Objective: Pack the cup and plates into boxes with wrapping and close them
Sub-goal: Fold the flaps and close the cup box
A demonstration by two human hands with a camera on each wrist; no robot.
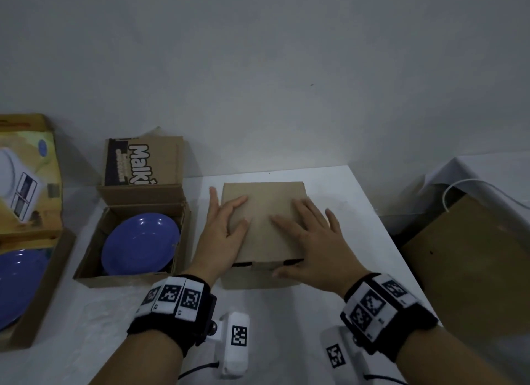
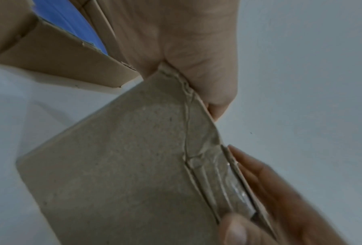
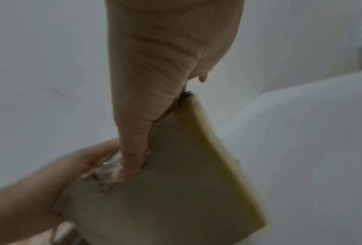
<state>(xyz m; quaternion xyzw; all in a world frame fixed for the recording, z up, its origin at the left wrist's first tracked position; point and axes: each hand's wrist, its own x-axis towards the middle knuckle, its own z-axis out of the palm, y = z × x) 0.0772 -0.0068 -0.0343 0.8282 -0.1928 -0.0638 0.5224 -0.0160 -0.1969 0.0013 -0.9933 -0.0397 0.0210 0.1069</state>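
Hands, two, both flat and spread on one lid: your left hand lies with straight fingers across the left part of the lid, little finger hanging off the left edge; your right hand presses open-palmed on the right part, its thumb hooked down over the front lip where a tuck flap shows. Neither hand grips anything. Item under them: plain brown box, one, at the middle of the white table, lid down but a dark gap open along the front edge; clear wrapping shows in that gap in the left wrist view, so the contents appear to be wrapped, though you cannot tell which item sits inside. To finish this step well, keep the left palm holding the lid level, slide the right thumb along the front flap to seat it fully inside the wall, and poke stray wrapping back in first, or it is likely to jam the flap. Open boxes, two: a printed box just left of your left hand, holding a blue plate, unwrapped; a larger box at the far left edge, holding a second blue plate, cut off by the frame. Plates seen, two. Cups seen, none.
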